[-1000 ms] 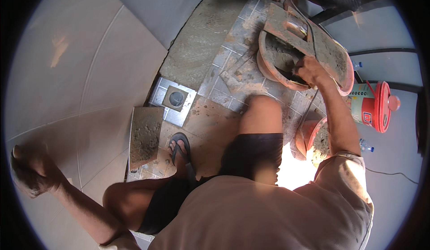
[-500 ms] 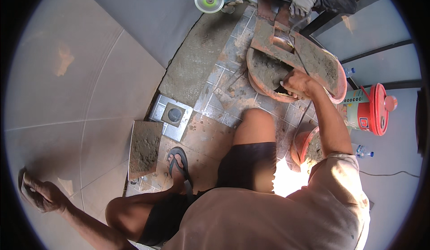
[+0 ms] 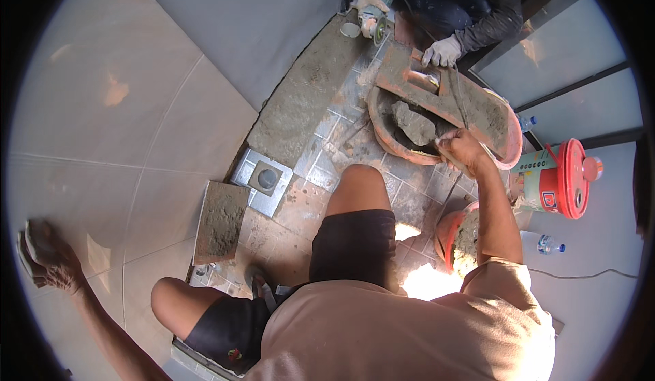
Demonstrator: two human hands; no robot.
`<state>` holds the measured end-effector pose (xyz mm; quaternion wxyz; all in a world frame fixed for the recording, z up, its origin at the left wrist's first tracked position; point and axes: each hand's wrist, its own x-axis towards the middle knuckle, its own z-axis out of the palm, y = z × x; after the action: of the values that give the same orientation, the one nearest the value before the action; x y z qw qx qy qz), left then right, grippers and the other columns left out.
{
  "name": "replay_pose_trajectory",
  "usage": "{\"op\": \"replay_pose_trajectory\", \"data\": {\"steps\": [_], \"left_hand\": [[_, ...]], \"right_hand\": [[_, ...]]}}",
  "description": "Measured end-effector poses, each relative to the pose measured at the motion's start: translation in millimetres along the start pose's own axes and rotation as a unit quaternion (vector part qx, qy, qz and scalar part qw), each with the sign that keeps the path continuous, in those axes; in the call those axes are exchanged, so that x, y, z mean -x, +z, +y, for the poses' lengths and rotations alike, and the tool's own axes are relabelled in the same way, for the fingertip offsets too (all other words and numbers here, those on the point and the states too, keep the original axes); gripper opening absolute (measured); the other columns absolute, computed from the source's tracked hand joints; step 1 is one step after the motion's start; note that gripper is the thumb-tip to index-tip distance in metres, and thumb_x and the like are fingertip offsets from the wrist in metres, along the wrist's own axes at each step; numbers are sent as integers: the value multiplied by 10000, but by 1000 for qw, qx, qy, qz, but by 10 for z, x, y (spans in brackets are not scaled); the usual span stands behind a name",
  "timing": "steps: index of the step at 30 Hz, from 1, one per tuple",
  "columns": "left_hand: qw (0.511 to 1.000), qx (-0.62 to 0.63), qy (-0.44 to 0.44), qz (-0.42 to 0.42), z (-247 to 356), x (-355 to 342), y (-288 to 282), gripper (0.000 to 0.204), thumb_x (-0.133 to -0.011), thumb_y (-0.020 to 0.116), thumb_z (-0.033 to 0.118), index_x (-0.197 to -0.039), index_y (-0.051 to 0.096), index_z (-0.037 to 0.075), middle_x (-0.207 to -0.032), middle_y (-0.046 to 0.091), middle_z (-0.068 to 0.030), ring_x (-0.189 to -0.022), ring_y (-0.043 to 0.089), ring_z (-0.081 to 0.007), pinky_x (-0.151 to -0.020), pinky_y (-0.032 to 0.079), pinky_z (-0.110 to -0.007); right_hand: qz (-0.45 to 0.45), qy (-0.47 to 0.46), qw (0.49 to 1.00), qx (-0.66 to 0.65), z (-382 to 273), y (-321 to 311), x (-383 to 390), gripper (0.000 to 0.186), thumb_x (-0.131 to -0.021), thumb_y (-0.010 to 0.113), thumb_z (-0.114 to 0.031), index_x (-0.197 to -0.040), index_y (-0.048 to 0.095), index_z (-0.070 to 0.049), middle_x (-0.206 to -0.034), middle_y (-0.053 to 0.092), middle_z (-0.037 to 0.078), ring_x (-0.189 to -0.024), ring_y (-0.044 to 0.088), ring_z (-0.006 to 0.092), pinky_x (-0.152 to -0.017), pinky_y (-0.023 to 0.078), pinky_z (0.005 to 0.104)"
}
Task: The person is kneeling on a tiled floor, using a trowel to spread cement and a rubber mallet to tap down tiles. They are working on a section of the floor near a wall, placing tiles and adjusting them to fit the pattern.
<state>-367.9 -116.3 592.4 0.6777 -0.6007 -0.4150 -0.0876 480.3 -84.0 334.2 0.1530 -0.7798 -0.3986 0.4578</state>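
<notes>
My right hand (image 3: 465, 150) grips the handle of a trowel (image 3: 414, 124). Its blade, covered in wet grey mortar, is over the round orange tub (image 3: 379, 130). Far to the left, my left hand (image 3: 49, 257) rests against the large beige wall tiles (image 3: 164, 142), its fingers stretched out and nothing seen in them. A tile piece spread with mortar (image 3: 222, 222) leans by the wall, near my foot. Beyond it a square floor drain (image 3: 265, 178) sits in a pale tile, and a strip of grey mortar (image 3: 300, 111) runs along the wall from there.
Across from me a person in white gloves holds an angle grinder (image 3: 374, 24) and touches the mortar-smeared board (image 3: 399, 74) lying over the tubs. To the right stand a red-lidded bucket (image 3: 565, 179), a smaller mortar bucket (image 3: 447, 234) and a water bottle (image 3: 548, 244). A cable crosses the tubs.
The trowel has come up out of the tub's shadow, with mortar on its blade. My left hand has slid up the wall. The other person has lowered the grinder toward the floor.
</notes>
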Motion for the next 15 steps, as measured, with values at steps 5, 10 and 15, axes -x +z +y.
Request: {"op": "replay_pose_trajectory", "data": {"steps": [5,10,15], "left_hand": [[1000,-11,-28,2,175,-38,-61,336,-1005,774,233,-1287,692,69,-1237,737,-126,-1151,702,-310,-940,602,-405],[1000,25,-11,-7,66,0,-65,306,-1024,748,222,-1285,714,66,-1252,742,-107,-1158,708,-301,-945,603,-397],[997,75,-24,7,122,-111,-172,241,-1046,714,207,-1240,757,71,-1228,760,-101,-1117,732,-295,-920,610,-385]], "right_hand": [[-6,-19,997,-76,194,-82,158,230,-989,658,-190,-893,720,9,-713,681,107,-578,636,197,-505,492,360],[-11,9,981,-195,149,85,530,193,-1031,640,-187,-1026,704,-6,-728,670,90,-528,594,186,-485,488,360],[-66,-19,970,-234,-71,373,866,223,-1043,639,-203,-1118,688,1,-774,679,80,-528,597,175,-485,489,321]]}}
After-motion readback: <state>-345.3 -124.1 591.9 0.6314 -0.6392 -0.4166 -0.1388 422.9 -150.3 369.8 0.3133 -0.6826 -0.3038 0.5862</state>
